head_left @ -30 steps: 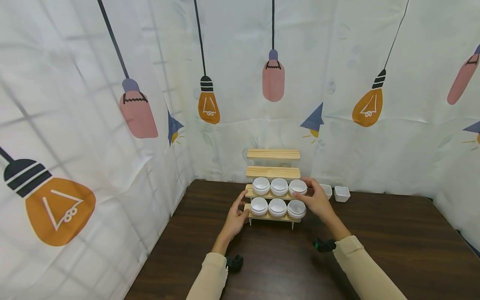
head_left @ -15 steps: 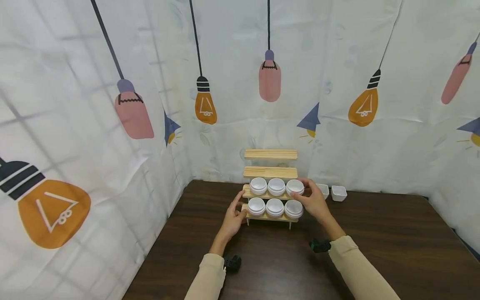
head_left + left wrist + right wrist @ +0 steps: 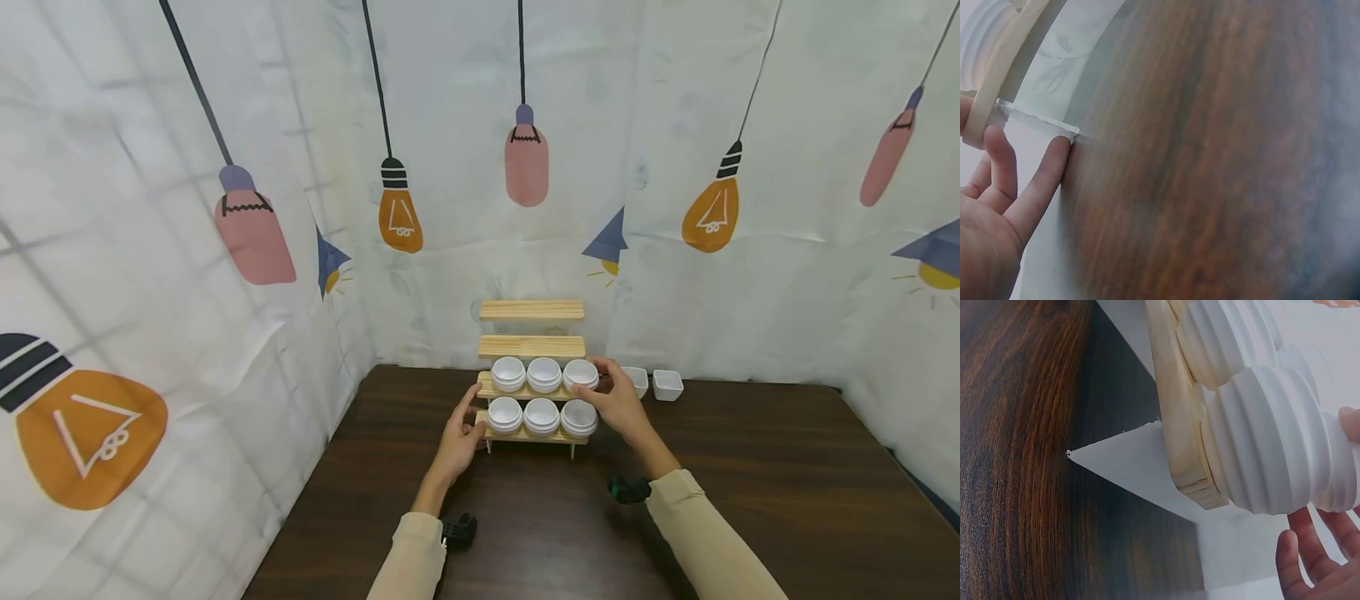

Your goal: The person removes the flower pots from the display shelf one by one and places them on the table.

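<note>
A tiered display rack with pale wooden shelves point(image 3: 531, 347) stands on the table, on white supports. Three round white ribbed bowls sit on each of its two lower shelves. At the rack's left end, my left hand point(image 3: 454, 443) pinches the lowest shelf point(image 3: 999, 78); one fingertip touches the white support point(image 3: 1041, 119) below. On the other side, my right hand point(image 3: 619, 406) holds the rightmost bowl point(image 3: 580, 372) of the second shelf, thumb in front and fingers behind. In the right wrist view, a front bowl point(image 3: 1266, 440) partly hides that bowl.
Two small square white dishes stand behind my right hand, one partly covered by it and the other, a square dish point(image 3: 667, 385), in full view. A dark wooden table point(image 3: 555, 517) extends around the rack. The patterned curtain point(image 3: 450, 275) hangs close behind the shelves.
The head view has swung slightly right, so everything sits further left in the picture. Both hands keep their places on the rack and the bowl.
</note>
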The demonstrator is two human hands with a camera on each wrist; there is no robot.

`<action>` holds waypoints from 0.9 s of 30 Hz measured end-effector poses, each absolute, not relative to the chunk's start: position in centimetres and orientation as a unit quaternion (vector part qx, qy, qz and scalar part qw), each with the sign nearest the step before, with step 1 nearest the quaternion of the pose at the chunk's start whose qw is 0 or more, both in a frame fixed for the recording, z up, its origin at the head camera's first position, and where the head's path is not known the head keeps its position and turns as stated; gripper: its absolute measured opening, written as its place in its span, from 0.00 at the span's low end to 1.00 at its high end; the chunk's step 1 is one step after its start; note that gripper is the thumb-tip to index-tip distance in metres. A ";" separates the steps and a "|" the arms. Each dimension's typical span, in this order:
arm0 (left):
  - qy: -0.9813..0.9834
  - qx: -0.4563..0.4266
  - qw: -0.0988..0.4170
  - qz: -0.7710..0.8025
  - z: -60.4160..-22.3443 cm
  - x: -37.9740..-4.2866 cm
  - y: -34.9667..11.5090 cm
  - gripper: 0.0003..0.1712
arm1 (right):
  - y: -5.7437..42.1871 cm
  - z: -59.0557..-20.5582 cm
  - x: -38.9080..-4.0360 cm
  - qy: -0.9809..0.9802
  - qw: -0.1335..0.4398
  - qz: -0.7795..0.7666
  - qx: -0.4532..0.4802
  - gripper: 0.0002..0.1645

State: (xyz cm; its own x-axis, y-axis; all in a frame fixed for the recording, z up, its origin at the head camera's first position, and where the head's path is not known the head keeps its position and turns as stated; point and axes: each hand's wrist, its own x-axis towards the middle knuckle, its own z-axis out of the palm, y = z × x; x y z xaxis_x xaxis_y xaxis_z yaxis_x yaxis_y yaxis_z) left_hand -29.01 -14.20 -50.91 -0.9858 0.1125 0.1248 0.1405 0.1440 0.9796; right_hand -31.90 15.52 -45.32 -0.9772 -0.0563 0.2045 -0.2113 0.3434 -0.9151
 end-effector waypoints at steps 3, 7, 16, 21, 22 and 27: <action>-0.756 -0.084 0.012 -0.649 -51.0 -29.0 -14.2 0.40 | 15.9 -46.9 -33.0 -0.812 0.067 0.575 0.076 0.39; -0.757 -0.083 0.011 -0.649 -51.1 -29.1 -14.2 0.41 | 16.2 -48.3 -33.9 -0.807 0.074 0.581 0.074 0.40; -0.755 -0.079 0.013 -0.651 -51.0 -29.1 -14.2 0.41 | 15.8 -48.2 -33.9 -0.801 0.085 0.589 0.065 0.38; -0.753 -0.083 0.011 -0.653 -50.9 -29.0 -14.3 0.40 | 15.7 -48.2 -33.8 -0.801 0.088 0.589 0.060 0.38; -0.752 -0.083 0.009 -0.654 -50.9 -29.1 -14.3 0.40 | 15.7 -48.2 -33.8 -0.802 0.088 0.588 0.060 0.38; -0.756 -0.080 0.006 -0.650 -51.8 -29.7 -14.4 0.41 | 15.7 -48.4 -33.9 -0.807 0.086 0.581 0.059 0.39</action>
State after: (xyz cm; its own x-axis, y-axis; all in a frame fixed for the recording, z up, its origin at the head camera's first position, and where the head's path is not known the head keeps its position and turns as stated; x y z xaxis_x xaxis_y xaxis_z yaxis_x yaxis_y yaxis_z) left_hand -29.73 -14.44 -51.84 -0.9870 0.1134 0.1142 0.1299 0.1425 0.9812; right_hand -33.90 15.68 -48.36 -0.9783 0.0053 0.2071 -0.1948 0.3172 -0.9281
